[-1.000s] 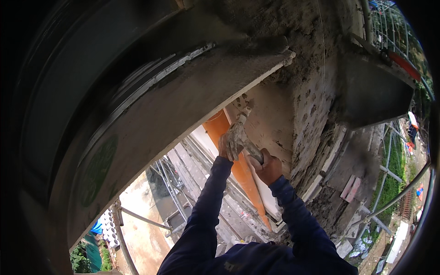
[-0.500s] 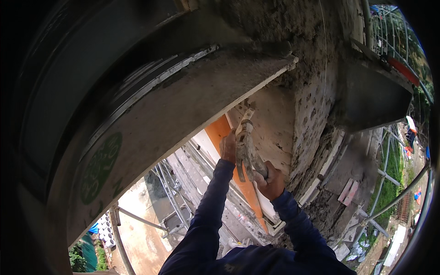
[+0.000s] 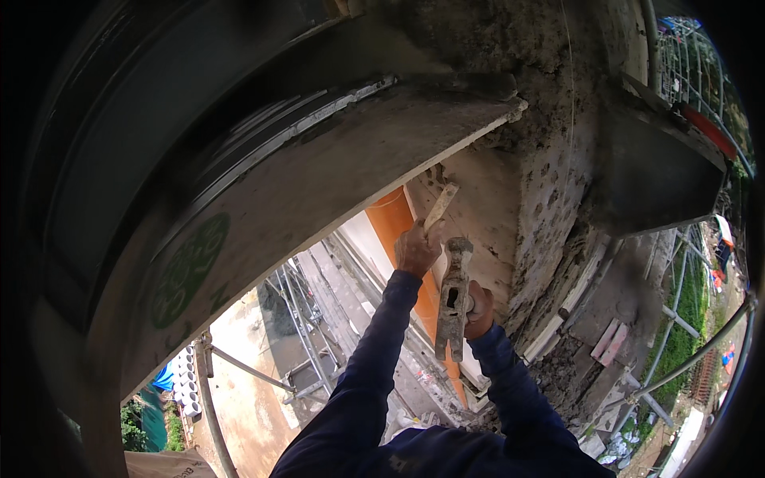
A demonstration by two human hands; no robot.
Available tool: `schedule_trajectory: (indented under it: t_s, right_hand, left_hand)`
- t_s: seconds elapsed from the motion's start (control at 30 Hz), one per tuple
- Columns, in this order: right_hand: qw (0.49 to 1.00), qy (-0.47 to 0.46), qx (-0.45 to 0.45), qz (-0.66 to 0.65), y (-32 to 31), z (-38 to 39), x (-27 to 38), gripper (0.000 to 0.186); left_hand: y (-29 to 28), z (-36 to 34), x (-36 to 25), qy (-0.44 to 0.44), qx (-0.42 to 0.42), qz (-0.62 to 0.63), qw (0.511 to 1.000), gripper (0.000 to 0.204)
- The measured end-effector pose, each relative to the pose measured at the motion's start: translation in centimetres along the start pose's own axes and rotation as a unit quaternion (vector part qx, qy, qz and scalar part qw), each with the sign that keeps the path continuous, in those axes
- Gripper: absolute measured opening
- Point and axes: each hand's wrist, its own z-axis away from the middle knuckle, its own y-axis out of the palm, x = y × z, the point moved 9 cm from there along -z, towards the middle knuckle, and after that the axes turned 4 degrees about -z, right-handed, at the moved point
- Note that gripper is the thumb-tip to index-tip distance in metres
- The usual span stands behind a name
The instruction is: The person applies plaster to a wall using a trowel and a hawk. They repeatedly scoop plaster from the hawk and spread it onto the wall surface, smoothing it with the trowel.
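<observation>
My left hand (image 3: 417, 250) is closed around a narrow, pale, stick-like piece (image 3: 441, 205), whose upper end points toward the plastered wall (image 3: 484, 199). I cannot make out whether it is wood or a mortar-covered tool. In my right hand (image 3: 480, 309) is a claw hammer (image 3: 454, 275), its head caked with pale mortar. The hammer's striking face is up and its claw down, just right of the left hand and apart from the strip. Most of the handle is hidden by the head and fingers. Behind both hands runs a long orange piece (image 3: 391, 221).
A concrete slab edge (image 3: 358, 171) slants overhead from the left. Rough, pitted wall (image 3: 550, 175) rises at the right, with a dark projecting block (image 3: 657, 171) beyond. Scaffold poles (image 3: 299, 319) and planks stand below, and more tubes (image 3: 693, 354) at the right.
The hammer has swung clear of the left hand, to the right and down, and its head now faces me. The left hand has shifted slightly right. The whole view has tilted a little.
</observation>
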Motion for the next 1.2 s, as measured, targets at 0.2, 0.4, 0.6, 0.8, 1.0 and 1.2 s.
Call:
schedule_trajectory:
  t_s: [0.2,0.4,0.6,0.8,1.0,1.2]
  right_hand:
    - [0.979,0.196,-0.017,-0.06,0.6,0.2,-5.9,0.047]
    - [0.973,0.222,-0.004,-0.058,-0.5,3.7,-4.1,0.046]
    - [0.96,0.25,-0.059,-0.112,-4.1,7.2,-5.2,0.046]
    - [0.955,0.236,-0.087,-0.158,-3.0,8.0,-4.2,0.045]
    - [0.972,0.23,0.011,-0.051,-0.9,3.1,-1.6,0.048]
    - [0.999,-0.002,0.053,0.007,1.0,-2.5,1.0,0.047]
  left_hand:
    - [0.4,0.6,0.6,0.011,-0.094,0.075,0.993,0.037]
    - [0.4,1.0,0.0,-0.057,-0.116,-0.004,0.992,0.035]
    - [-3.8,3.0,3.2,-0.049,-0.085,-0.011,0.995,0.041]
    - [-0.9,2.5,3.0,-0.027,-0.043,0.141,0.989,0.043]
    - [1.8,-0.1,5.0,-0.016,-0.058,0.191,0.98,0.042]
    - [3.1,0.1,3.3,-0.073,0.015,0.227,0.971,0.028]
